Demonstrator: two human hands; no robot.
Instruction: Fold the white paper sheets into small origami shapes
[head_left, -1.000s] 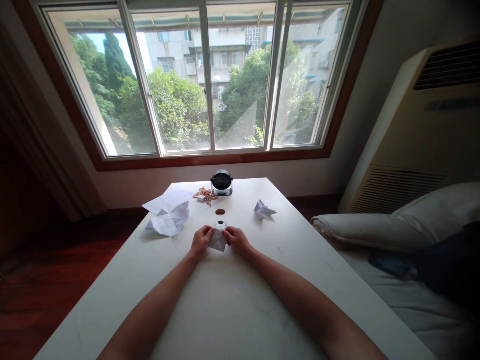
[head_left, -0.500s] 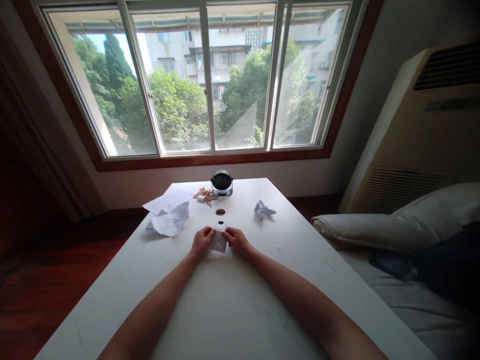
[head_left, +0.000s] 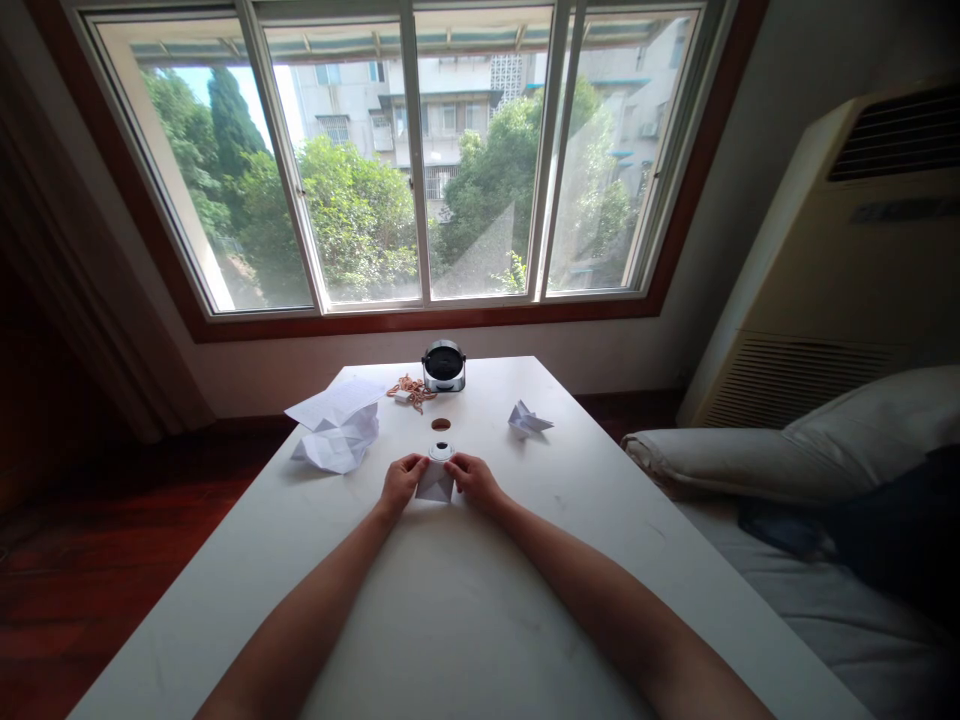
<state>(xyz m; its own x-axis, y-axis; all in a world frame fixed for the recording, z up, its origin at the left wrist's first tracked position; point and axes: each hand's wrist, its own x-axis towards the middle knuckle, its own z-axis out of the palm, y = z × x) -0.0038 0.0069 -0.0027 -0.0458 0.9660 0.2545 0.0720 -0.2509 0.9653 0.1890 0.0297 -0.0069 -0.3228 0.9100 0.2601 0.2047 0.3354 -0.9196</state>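
A small folded piece of white paper (head_left: 436, 483) lies on the white table (head_left: 465, 590) between my two hands. My left hand (head_left: 400, 481) pinches its left edge with curled fingers. My right hand (head_left: 474, 480) grips its right edge the same way. Just beyond the paper sits a small white ring-shaped object (head_left: 441, 450) with a dark centre.
A crumpled and folded stack of white paper (head_left: 336, 428) lies at the left. A small folded paper figure (head_left: 527, 419) rests at the right. A small black fan (head_left: 443, 366), a brown disc (head_left: 441, 424) and a tangle of orange cord (head_left: 409, 389) are near the far edge. A bed with a pillow (head_left: 825, 440) is at the right.
Both hands and the folded paper have shifted very slightly; otherwise nothing has visibly changed.
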